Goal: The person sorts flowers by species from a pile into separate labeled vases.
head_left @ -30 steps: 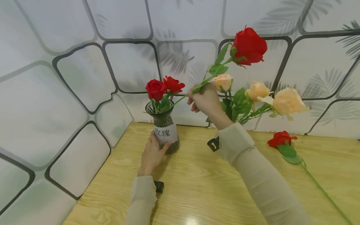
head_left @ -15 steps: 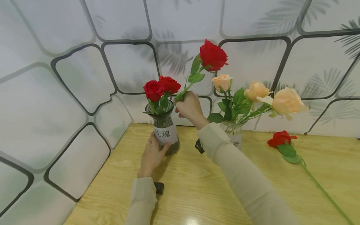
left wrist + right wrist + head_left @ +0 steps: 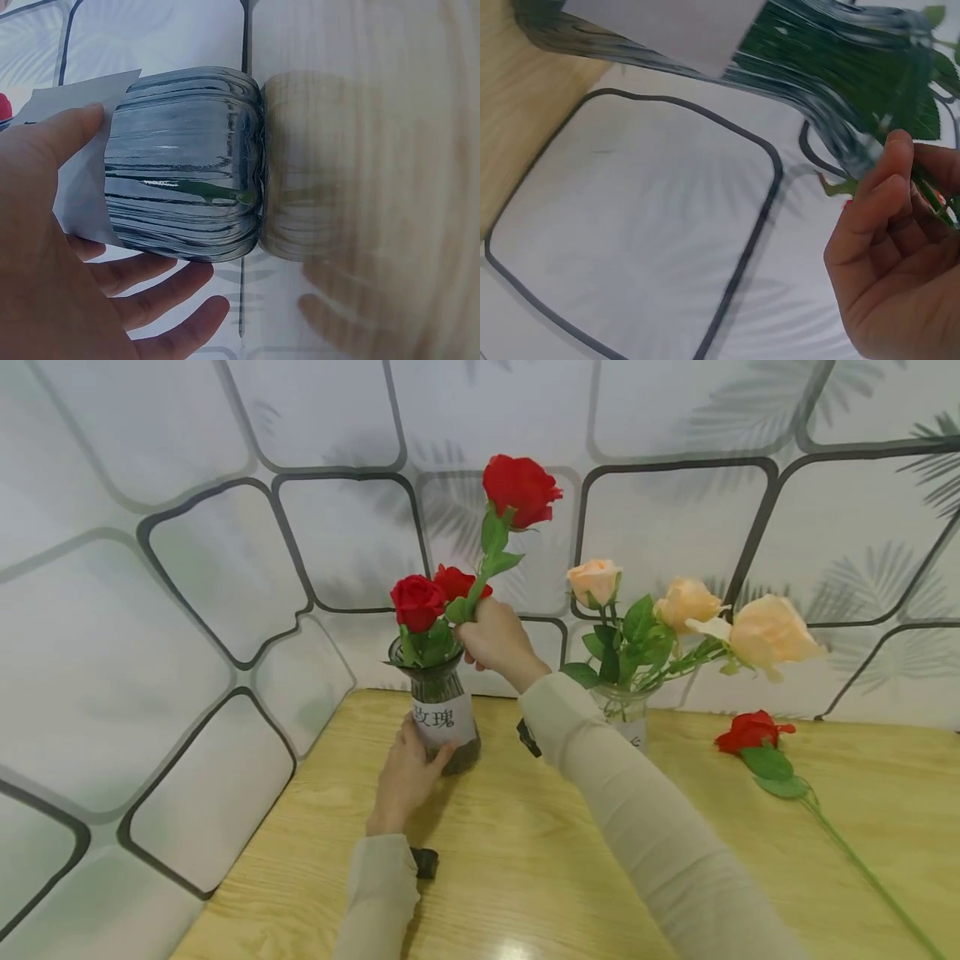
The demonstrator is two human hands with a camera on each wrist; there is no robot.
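Observation:
A dark ribbed glass vase (image 3: pixel 438 693) with a white paper label (image 3: pixel 444 718) stands on the table at centre left. My left hand (image 3: pixel 405 774) holds it low down, the thumb across the label in the left wrist view and the fingers round the other side. Two red roses (image 3: pixel 417 602) stand in the vase. Beside its flared rim, my right hand (image 3: pixel 495 642) pinches the stem of another red rose (image 3: pixel 521 491), whose bloom rises above the others. In the right wrist view the fingertips (image 3: pixel 898 146) are right at the vase's mouth; the stem's lower end is hidden.
To the right, a clear glass vase (image 3: pixel 624 700) holds several peach roses (image 3: pixel 686 602), partly behind my right sleeve. One more red rose (image 3: pixel 752 732) lies on the wooden table (image 3: pixel 480 860) at far right. A patterned wall backs the table.
My right hand has moved left and slightly down with the red rose, reaching the vase's rim. The rose now stands more upright. My left hand stays on the vase.

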